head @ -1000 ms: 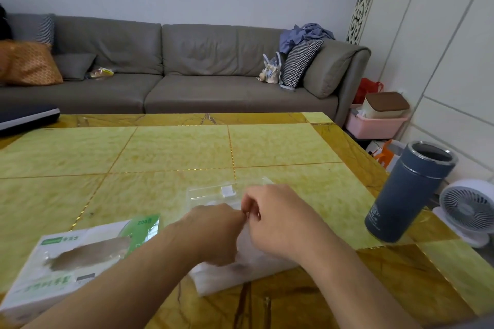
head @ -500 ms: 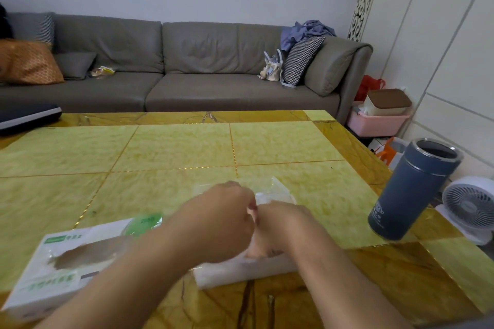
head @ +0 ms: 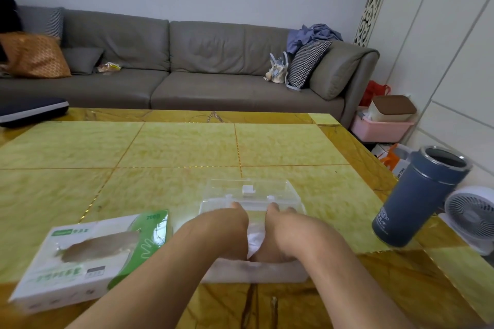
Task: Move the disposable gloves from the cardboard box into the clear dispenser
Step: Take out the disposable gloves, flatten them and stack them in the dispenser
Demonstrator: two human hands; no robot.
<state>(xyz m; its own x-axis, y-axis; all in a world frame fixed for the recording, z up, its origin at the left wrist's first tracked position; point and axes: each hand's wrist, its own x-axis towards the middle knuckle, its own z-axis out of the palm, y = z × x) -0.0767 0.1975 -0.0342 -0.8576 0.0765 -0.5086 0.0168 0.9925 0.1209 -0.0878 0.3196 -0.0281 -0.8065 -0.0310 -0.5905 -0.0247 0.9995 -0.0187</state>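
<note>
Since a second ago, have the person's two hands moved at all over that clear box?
Yes. Against the clear dispenser, the left hand and right hand, earlier pinched together above it, have dropped into it and parted, with the white gloves between the wrists.

We count two hands — a left hand [head: 227,224] and a right hand [head: 280,224] — side by side at the near middle. On the table [head: 173,147] we see one cardboard box [head: 88,256] at near left, one clear dispenser [head: 251,195] at the middle and one blue tumbler [head: 419,197] at right. Farther off we count one sofa [head: 200,61] bearing four cushions, and at far right one fan [head: 473,216] and one pink bin [head: 379,128].
</note>
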